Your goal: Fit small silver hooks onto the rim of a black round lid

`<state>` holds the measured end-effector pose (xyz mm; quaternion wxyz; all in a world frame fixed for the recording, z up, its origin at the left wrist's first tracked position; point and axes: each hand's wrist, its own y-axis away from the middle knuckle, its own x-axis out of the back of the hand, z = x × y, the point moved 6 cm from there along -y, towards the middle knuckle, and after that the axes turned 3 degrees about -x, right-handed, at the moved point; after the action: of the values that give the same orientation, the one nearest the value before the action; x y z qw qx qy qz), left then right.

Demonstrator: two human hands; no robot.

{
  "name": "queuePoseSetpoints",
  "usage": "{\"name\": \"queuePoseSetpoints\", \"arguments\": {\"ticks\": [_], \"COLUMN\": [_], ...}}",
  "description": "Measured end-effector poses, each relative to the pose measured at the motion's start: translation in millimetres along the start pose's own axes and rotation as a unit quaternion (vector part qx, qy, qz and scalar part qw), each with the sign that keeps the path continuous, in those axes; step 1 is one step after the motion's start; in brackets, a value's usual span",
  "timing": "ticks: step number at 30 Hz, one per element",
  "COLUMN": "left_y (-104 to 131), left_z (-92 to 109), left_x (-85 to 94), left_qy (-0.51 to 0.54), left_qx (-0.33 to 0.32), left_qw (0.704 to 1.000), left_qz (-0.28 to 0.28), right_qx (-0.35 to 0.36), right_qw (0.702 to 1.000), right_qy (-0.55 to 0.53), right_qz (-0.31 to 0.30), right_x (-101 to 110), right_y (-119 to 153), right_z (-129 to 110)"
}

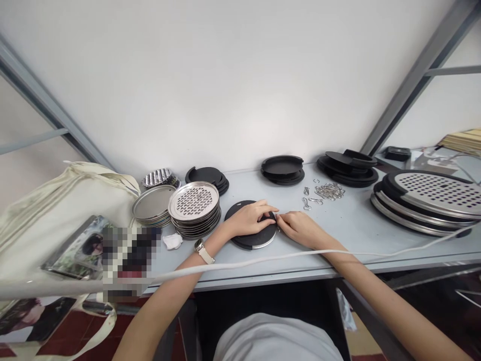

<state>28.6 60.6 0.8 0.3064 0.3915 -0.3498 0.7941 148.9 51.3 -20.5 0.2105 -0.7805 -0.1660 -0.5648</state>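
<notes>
We see a pale, softly lit wall (233, 80) behind the bench (233, 273); grey metal posts slant at its back corners; dark red flooring (80, 331) shows below.

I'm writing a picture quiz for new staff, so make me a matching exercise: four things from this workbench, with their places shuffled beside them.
Things
1. Watch
2. Heap of metal clips
3. Crumpled white scrap
4. Black disc

Places
A. Beside the silver stack of rough-holed discs
B. Under the left hand
C. In front of the black stack at back right
D. Around the left wrist

Pairs: 1-D, 2-C, 3-A, 4-B
</notes>
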Motion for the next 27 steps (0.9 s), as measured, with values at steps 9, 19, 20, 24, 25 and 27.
{"name": "queuePoseSetpoints", "arguments": {"ticks": [9, 19, 20, 24, 25, 27], "left_y": [-0.8, -1.1, -1.1, -0.9, -0.8, -0.6], "left_z": [2.5, 2.9, 3.1, 2.8, 2.5, 1.8], "left_x": [1.4, 2.8, 3.0, 3.4, 3.5, 3.5], "left_qy": [0.002, 0.014, 0.015, 0.018, 0.018, 0.016], "left_qx": [-0.008, -0.007, -0.008, -0.003, -0.001, 0.005], "left_qw": [1.0, 1.0, 1.0, 1.0, 1.0, 1.0], "left_qz": [0.001, 0.007, 0.009, 0.01, 0.01, 0.009], "right_qx": [-0.059, -0.015, -0.013, -0.003, 0.0, 0.003], "right_qw": [0.998, 0.999, 0.999, 1.0, 1.0, 1.0], "right_qy": [-0.022, -0.046, -0.041, -0.019, -0.013, -0.003], "right_qz": [0.015, 0.024, 0.025, 0.024, 0.022, 0.02], "right_x": [-0.4, 0.9, 1.0, 1.0, 0.8, 0.5], "right_y": [0.4, 0.3, 0.4, 0.9, 1.0, 1.0], "right_z": [5.0, 0.8, 0.5, -1.3, -1.7, -2.3]}}
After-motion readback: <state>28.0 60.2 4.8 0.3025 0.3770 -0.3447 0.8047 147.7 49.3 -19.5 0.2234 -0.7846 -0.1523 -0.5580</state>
